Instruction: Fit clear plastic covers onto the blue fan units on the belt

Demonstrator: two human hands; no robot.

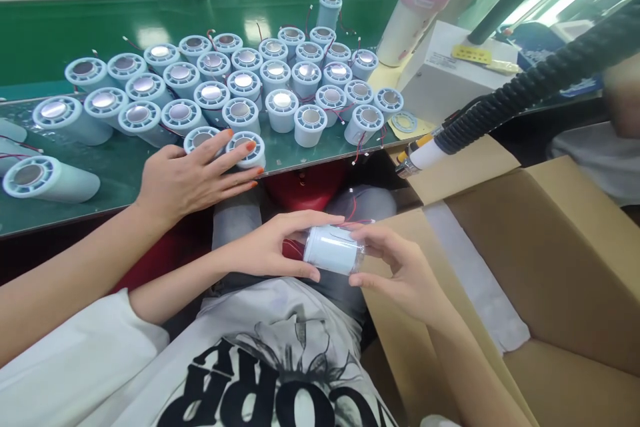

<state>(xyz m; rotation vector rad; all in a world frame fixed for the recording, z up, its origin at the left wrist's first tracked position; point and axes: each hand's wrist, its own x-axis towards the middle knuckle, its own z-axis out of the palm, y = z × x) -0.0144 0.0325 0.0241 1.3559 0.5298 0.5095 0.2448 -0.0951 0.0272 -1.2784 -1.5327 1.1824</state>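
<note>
Between my two hands, above my lap, a light blue plastic cylinder (330, 250) lies on its side, with a clear plastic cover around it. Thin red wires with small white plugs stick up behind it. My left hand (275, 243) grips its left end, thumb below and fingers above. At the other end, my right hand (400, 263) closes thumb and fingers around the clear rim. A co-worker's hand (195, 173) with orange nails rests on the nearest cylinders at the table edge, left of my hands.
Many similar cylinders (281, 107) stand in rows on the green table (280, 160). An open cardboard box (565, 253) is at my right, below a black corrugated hose (540, 80). Behind stand a white box (445, 73) and a pink-lidded bottle (415, 13).
</note>
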